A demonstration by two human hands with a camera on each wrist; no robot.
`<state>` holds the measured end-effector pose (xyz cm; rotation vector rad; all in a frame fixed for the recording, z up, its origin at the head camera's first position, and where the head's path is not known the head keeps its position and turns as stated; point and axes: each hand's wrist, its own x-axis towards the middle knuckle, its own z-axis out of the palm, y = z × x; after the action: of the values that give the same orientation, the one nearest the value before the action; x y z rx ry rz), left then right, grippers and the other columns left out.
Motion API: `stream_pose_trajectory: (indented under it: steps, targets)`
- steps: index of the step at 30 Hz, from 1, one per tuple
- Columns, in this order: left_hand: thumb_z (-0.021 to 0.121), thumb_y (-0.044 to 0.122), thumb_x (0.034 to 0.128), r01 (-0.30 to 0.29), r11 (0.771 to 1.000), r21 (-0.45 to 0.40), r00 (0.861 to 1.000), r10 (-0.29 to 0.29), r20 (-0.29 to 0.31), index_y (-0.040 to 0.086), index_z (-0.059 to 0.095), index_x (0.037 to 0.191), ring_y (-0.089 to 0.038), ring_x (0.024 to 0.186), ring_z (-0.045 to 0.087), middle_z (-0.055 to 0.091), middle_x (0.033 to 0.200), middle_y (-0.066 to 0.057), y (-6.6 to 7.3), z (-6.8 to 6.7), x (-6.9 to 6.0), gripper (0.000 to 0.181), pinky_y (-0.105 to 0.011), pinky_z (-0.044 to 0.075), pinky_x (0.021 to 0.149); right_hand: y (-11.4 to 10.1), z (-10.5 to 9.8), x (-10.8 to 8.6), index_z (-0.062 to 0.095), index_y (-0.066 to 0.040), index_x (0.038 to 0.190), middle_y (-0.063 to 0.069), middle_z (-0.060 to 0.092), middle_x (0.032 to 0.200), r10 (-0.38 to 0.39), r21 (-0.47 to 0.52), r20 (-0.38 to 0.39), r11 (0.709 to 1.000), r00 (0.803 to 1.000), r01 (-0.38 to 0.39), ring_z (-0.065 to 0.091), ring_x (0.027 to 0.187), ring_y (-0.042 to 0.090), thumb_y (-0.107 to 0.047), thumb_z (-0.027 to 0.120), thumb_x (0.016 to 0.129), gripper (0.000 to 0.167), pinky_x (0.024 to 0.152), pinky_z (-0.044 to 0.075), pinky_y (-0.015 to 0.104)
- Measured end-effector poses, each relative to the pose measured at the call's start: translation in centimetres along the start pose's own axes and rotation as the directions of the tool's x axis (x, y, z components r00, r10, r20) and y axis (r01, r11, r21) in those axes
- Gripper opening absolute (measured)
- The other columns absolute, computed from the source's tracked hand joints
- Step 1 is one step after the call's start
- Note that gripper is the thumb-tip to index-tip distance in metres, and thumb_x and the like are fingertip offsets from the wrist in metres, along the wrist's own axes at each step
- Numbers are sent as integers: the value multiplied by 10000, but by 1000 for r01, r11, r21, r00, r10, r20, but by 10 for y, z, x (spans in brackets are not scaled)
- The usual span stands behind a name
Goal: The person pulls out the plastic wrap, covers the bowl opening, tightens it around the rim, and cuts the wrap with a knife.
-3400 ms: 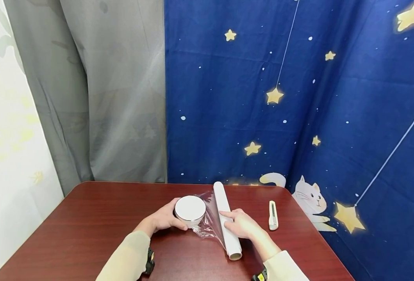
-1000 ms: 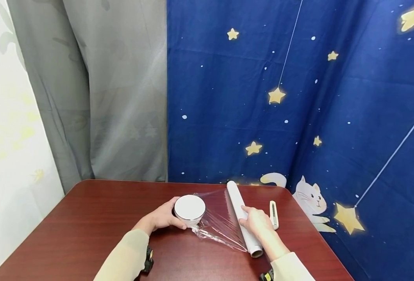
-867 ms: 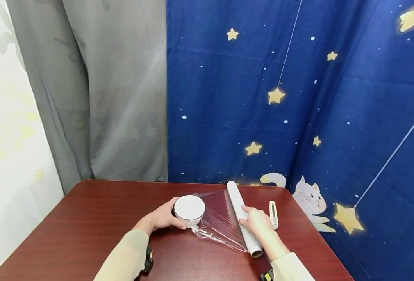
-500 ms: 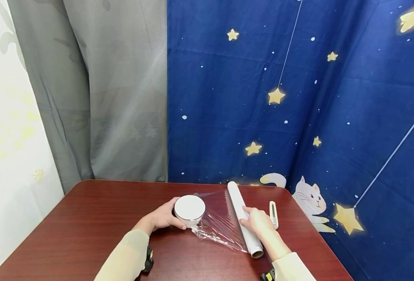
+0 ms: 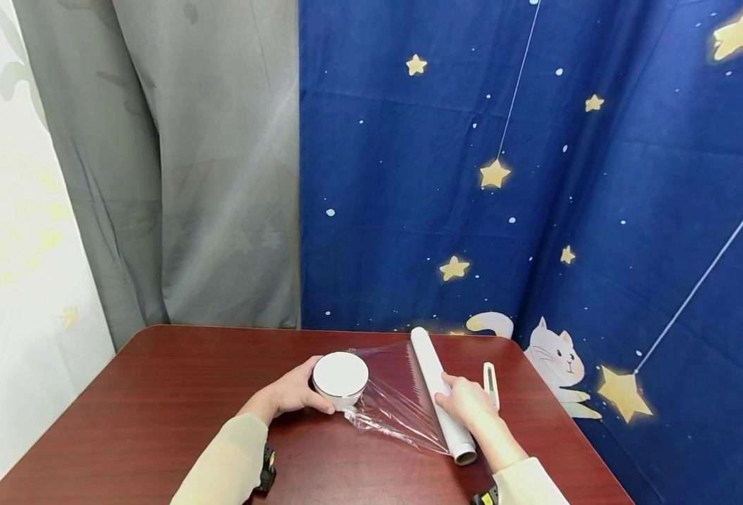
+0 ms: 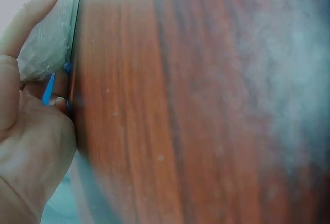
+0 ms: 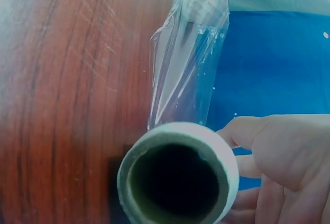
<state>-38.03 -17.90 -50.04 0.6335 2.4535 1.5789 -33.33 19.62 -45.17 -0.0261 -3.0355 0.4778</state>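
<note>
My left hand curls round a round white container with a flat white top, at the middle of the table. In the left wrist view its side is covered in wrinkled clear film. From the container a sheet of cling film stretches right to a long white roll of cling film, which lies slanted. My right hand grips the roll from its right side, thumb and fingers on it. The right wrist view shows the roll's hollow end, with the film running taut behind it.
A white box cutter lies just beyond the right hand, partly hidden by it. The dark red table ends at grey curtains and a blue star-patterned curtain.
The right hand has moved the roll to the right, drawing out a wider sheet of film. Over the last second it shifted only slightly. The left hand and container have stayed in place.
</note>
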Motion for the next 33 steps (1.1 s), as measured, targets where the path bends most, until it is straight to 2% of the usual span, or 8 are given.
stream_pose_trajectory:
  steps: [7, 12, 17, 26, 33]
  targets:
    - [1021, 94, 691, 14, 1000, -1, 1000, -14, -1, 26, 442, 1592, -287, 1362, 560, 640, 1492, -162, -2, 0, 2, 1073, -467, 397, 1205, -1, -4, 1, 646, -107, 1533, 267, 710, 1408, 8, -54, 9, 999, 1000, -8, 719, 1159, 386, -342, 739, 983, 605, 955, 576, 573]
    - [1024, 103, 686, 15, 1000, -4, 1000, -15, -2, 31, 447, 1589, -301, 1370, 556, 642, 1490, -156, -2, -1, 3, 1074, -495, 387, 1218, 4, -3, 1, 653, -63, 1513, 261, 729, 1379, -6, -39, -7, 999, 1000, 5, 733, 1082, 381, -325, 723, 975, 602, 931, 573, 568]
    - [1022, 100, 689, 17, 1000, 0, 1000, -17, -6, 24, 434, 1598, -308, 1376, 555, 635, 1500, -164, -2, -3, 3, 1085, -497, 393, 1213, 5, -3, 2, 659, -74, 1510, 247, 744, 1355, -16, -22, -9, 1000, 1000, 16, 737, 1031, 369, -319, 717, 958, 606, 888, 574, 556]
    - [1012, 80, 698, 29, 1000, -7, 1000, -29, 4, 23, 431, 1599, -306, 1362, 554, 625, 1508, -171, -2, -3, 2, 1074, -446, 434, 1156, 4, -2, 1, 662, -88, 1496, 217, 762, 1317, 28, -12, 0, 1000, 1000, -28, 730, 1031, 339, -340, 697, 994, 562, 913, 573, 565]
    - [1000, 57, 712, 17, 1000, -21, 1000, -17, 11, 13, 422, 1603, -311, 1353, 550, 619, 1508, -180, -1, -1, 1, 1063, -428, 458, 1109, 3, 0, 1, 627, 50, 1441, 277, 731, 1332, 35, -47, 7, 998, 999, -35, 732, 1111, 406, -347, 657, 1026, 575, 1005, 575, 600]
